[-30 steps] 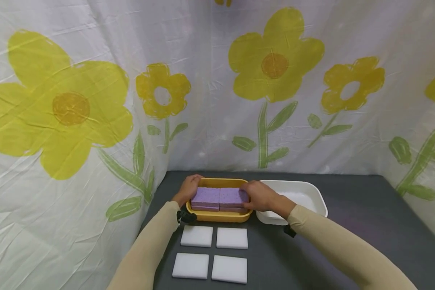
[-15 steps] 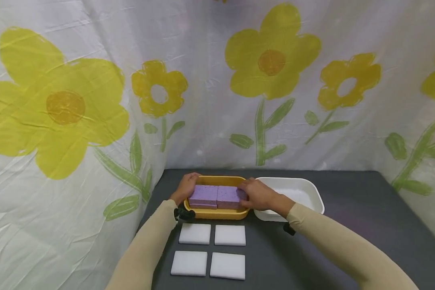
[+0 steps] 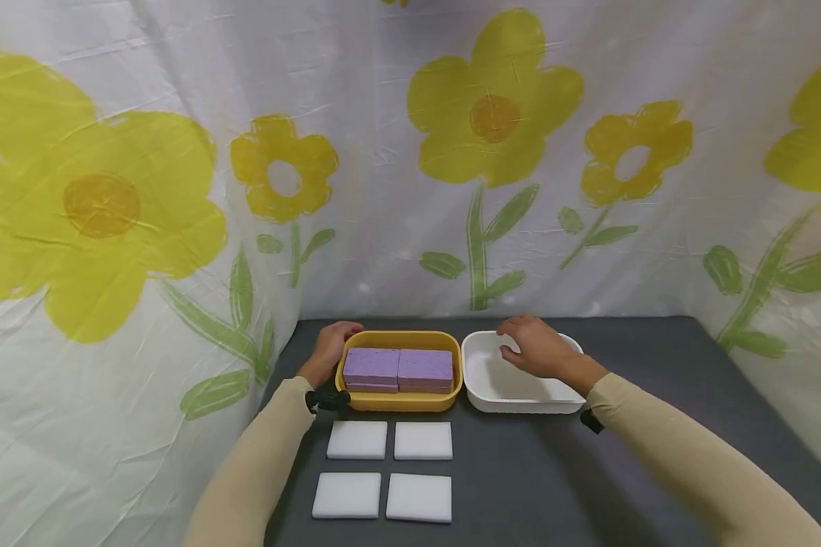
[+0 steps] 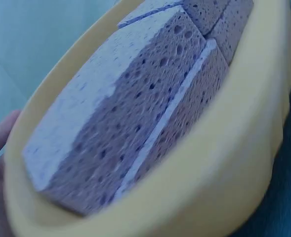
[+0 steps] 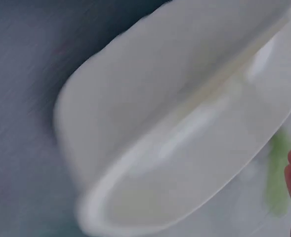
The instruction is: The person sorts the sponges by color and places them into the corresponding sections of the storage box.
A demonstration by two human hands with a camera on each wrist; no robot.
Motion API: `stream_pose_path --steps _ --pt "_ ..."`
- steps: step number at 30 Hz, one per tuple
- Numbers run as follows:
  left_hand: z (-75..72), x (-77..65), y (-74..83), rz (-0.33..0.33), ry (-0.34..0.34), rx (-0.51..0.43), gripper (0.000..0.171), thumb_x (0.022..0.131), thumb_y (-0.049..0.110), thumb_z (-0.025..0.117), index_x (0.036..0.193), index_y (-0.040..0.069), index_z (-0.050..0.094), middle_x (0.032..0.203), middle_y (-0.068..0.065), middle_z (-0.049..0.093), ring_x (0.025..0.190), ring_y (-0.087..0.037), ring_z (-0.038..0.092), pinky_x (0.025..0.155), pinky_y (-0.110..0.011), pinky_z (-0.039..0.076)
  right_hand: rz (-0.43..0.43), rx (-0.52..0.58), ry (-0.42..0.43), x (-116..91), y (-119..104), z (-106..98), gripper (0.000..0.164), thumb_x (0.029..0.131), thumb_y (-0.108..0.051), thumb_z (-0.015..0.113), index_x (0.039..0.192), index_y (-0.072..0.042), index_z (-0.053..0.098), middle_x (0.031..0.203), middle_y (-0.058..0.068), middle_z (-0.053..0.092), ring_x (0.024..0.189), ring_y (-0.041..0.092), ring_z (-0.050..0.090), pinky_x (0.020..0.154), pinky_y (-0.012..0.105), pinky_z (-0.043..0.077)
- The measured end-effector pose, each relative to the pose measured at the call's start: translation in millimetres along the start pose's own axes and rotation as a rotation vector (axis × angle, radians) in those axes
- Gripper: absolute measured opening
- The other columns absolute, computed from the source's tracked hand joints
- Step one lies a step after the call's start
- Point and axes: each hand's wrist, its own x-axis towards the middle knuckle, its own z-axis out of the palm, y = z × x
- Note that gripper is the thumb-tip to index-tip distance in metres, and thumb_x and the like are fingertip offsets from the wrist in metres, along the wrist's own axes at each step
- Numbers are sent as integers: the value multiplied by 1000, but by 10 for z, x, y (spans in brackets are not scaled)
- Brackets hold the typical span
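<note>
Both arms reach forward, beige sleeves to the wrists. Left arm [image 3: 249, 463] nearly straight, left hand [image 3: 330, 349] by the desk's [image 3: 506, 479] far left corner, fingers extended. Right arm [image 3: 691, 456] angles inward; right hand [image 3: 537, 349] near far edge, fingers loosely bent, thumb apart.

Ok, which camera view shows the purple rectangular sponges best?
The left wrist view: the purple rectangular sponges fill much of it, close enough to look clearly porous. The head view shows them smaller, in two side-by-side stacks; the right wrist view shows none.
</note>
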Motion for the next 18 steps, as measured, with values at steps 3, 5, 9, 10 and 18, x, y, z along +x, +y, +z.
stream_pose_path --steps 3,5,9,10,18 --pt "-67 -47 55 103 78 57 37 116 23 47 132 1 72 133 -21 73 122 -36 70 110 -49 55 66 -12 17 -153 205 -58 31 103 -15 73 128 2 74 128 20 75 124 47 67 106 63 53" --pt "-126 -100 121 190 135 131 33 115 19 49 126 1 74 127 -22 76 121 -38 72 109 -52 55 108 -12 39 -226 329 -81 34 103 -14 72 132 3 72 132 24 74 126 49 66 106 65 53" --pt "-220 -257 255 328 220 309 26 111 16 54 120 6 76 119 -17 78 113 -35 72 98 -49 56 169 7 101 -331 539 -82 40 102 -11 71 137 8 68 137 30 71 129 53 63 110 68 49" --pt "-237 -301 286 360 223 350 25 111 16 55 120 7 76 119 -17 78 111 -34 72 96 -49 55 186 22 112 -350 578 -78 41 102 -11 70 138 9 66 137 31 70 130 54 63 111 69 48" --pt "-254 -757 524 592 68 475 25 107 9 60 127 3 73 124 -19 77 115 -35 73 99 -58 58 385 224 103 -449 795 16 46 107 -19 64 142 11 62 141 36 65 128 58 61 105 70 49"
